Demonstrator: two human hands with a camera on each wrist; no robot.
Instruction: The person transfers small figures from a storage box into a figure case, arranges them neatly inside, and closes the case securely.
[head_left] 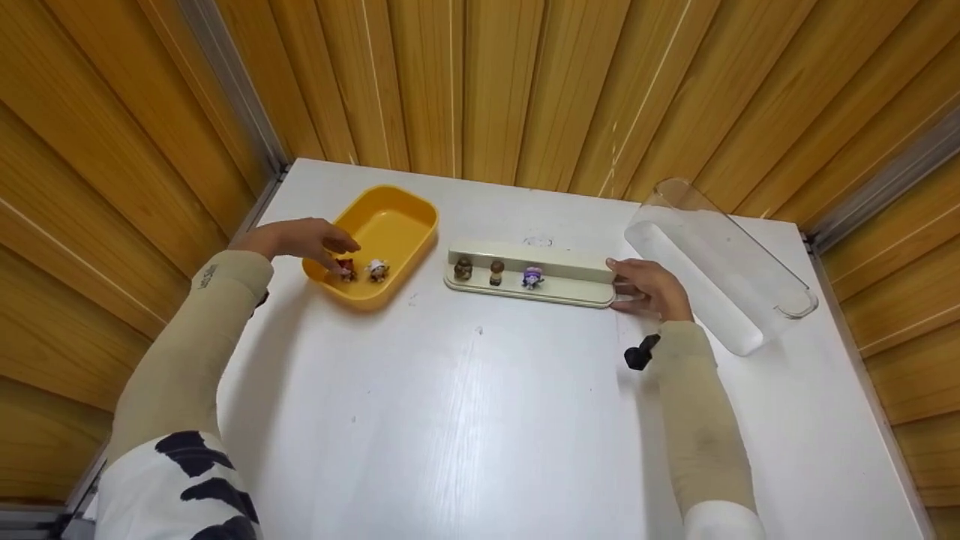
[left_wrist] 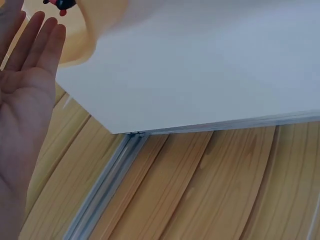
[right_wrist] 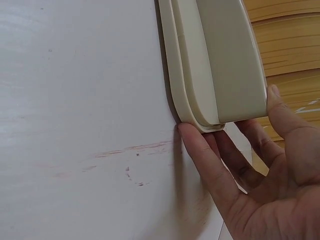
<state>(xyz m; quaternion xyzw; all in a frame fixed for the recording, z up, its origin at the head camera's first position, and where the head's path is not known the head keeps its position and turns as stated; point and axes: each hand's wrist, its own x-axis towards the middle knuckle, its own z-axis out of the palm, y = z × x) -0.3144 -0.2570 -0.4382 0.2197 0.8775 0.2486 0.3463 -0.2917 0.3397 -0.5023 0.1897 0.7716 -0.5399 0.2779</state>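
My left hand (head_left: 304, 238) reaches over the near left rim of a yellow bin (head_left: 401, 196), fingertips right at a small red figurine (head_left: 346, 269). In the left wrist view its fingers (left_wrist: 42, 42) are extended, and part of the red-and-black figurine (left_wrist: 61, 4) shows beyond them. A white figurine (head_left: 377, 270) stands beside the red one. My right hand (head_left: 651, 285) holds the right end of a cream stepped display base (head_left: 577, 289), thumb at the raised step, fingers along the end. On the base stand a brown figurine (head_left: 463, 268), a brown-haired one (head_left: 496, 272) and a purple one (head_left: 532, 277).
A clear plastic cover (head_left: 720, 270) lies slantwise on the white table (head_left: 480, 420), right of my right hand. Wooden plank walls (head_left: 495, 90) enclose the table at the back and both sides. Scuff marks show on the tabletop.
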